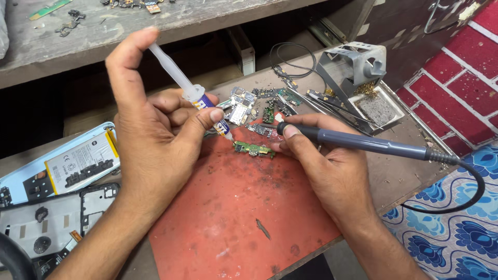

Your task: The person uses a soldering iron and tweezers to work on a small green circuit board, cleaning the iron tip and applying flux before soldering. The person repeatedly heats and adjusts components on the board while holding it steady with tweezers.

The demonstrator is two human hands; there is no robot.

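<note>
My left hand (155, 140) grips a flux syringe (193, 93) with the thumb on top of its white plunger, and the nozzle points down at a small green circuit board (253, 149). That board lies on a worn red work mat (233, 218). My right hand (332, 166) holds a grey soldering iron (373, 145) like a pen, while its fingertips rest against the board's right end. The iron's tip sits just above the board, partly hidden by my fingers. A black cable (467, 192) runs from the iron's handle off to the right.
An opened phone with a white battery (78, 161) and a black inner frame (52, 218) lie at the left. Several loose circuit boards (259, 106), tweezers (332, 106) and a metal iron stand (358, 67) with sponge tray sit behind the mat. A red brick wall (461, 88) is at right.
</note>
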